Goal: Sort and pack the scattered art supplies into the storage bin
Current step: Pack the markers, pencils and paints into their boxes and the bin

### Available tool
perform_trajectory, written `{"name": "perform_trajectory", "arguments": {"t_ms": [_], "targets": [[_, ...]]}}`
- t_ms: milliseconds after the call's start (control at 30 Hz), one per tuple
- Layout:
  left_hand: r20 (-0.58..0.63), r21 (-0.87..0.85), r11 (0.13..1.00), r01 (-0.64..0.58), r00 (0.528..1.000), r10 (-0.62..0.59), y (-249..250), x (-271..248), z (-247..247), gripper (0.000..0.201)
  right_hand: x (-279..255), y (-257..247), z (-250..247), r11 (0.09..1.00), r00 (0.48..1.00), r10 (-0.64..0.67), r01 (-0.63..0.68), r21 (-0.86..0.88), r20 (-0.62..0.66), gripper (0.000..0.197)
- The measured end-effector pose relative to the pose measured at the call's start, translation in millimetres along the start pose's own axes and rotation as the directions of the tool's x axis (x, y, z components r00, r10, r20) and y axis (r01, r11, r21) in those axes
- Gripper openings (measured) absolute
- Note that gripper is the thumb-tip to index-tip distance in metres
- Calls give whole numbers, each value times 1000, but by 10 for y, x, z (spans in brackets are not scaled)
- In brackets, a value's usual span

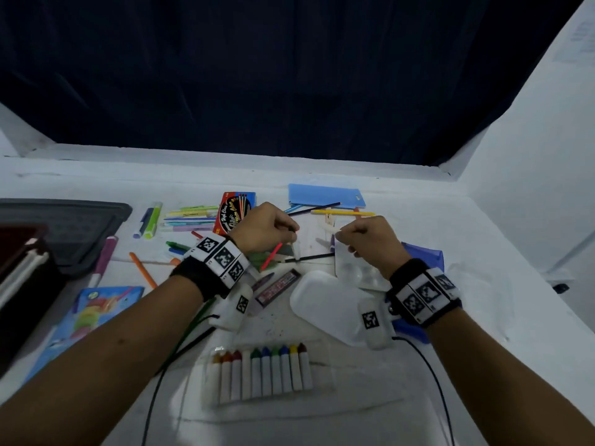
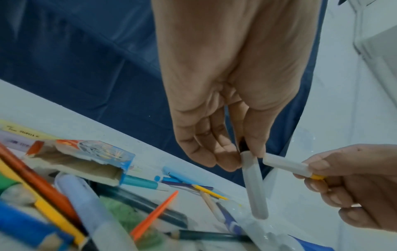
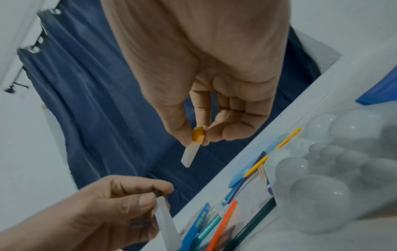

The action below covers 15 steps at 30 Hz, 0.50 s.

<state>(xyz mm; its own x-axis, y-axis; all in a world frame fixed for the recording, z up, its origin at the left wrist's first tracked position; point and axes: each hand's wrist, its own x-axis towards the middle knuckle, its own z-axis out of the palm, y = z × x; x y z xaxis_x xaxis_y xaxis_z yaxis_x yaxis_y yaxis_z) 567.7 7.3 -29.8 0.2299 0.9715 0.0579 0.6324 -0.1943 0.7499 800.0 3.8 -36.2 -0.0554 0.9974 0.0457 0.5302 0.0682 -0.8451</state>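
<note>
My left hand [image 1: 283, 231] hangs above the middle of the table and pinches a white-wrapped crayon with a dark tip [image 2: 255, 186], which points down. My right hand [image 1: 351, 236], a short way to its right, pinches a white-wrapped crayon with a yellow-orange tip [image 3: 191, 154]. The two crayons nearly touch in the left wrist view. Below them lie scattered pens and pencils [image 1: 190, 217]. A clear tray of white-wrapped crayons [image 1: 260, 371] sits near me. The dark grey storage bin [image 1: 70, 226] is at the far left.
A white palette [image 1: 325, 304] and a clear palette [image 1: 354, 268] lie under my right wrist. A red pencil box [image 1: 233, 212], a blue folder [image 1: 325, 196] and a blue picture pack [image 1: 93, 310] lie around. Dark books [image 1: 19, 278] stand at the left edge. A dark curtain hangs behind.
</note>
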Motion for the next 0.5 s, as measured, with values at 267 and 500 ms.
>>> {"name": "perform_trajectory", "arguments": {"t_ms": [267, 500], "targets": [[180, -71, 996, 47, 983, -34, 294, -684, 404, 13, -1106, -26, -221, 987, 1000, 12, -12, 158, -3, 3], [263, 105, 990, 89, 958, -114, 293, -1085, 691, 13, -1831, 260, -175, 938, 994, 107, -101, 332, 0, 7]]}}
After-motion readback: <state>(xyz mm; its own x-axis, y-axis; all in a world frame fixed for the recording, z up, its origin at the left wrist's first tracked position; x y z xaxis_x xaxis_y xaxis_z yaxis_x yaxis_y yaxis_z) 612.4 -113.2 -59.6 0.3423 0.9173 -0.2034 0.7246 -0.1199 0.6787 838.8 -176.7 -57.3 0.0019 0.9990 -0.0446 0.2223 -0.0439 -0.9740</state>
